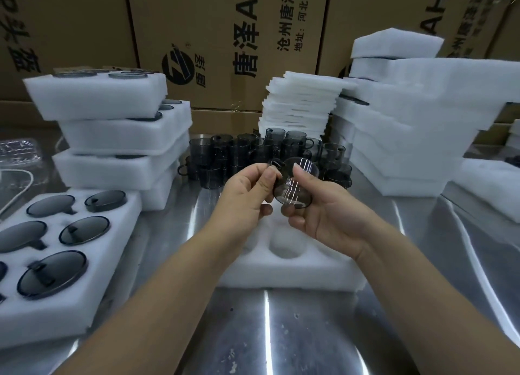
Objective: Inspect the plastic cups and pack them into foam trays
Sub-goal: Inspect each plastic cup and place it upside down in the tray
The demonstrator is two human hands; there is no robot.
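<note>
A cup (295,190) under inspection above an empty foam tray (304,276).
At 8 o'clock, a filled tray (123,219) seats smoky cups (84,231) in its pockets. Centre: the left hand (247,196) pinches the cup by its handle; the right hand (327,215) grips its wall. It looks light, stiff, slick and easily scuffed, so handle and wall suit best. Toward 6 o'clock, the empty foam tray's visible pockets are bare.

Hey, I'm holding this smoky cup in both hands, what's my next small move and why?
Probably lower the cup into an empty pocket of the foam tray below: left hand pinches the handle, right hand cradles the body, and that tray's visible pockets are unfilled.
</note>
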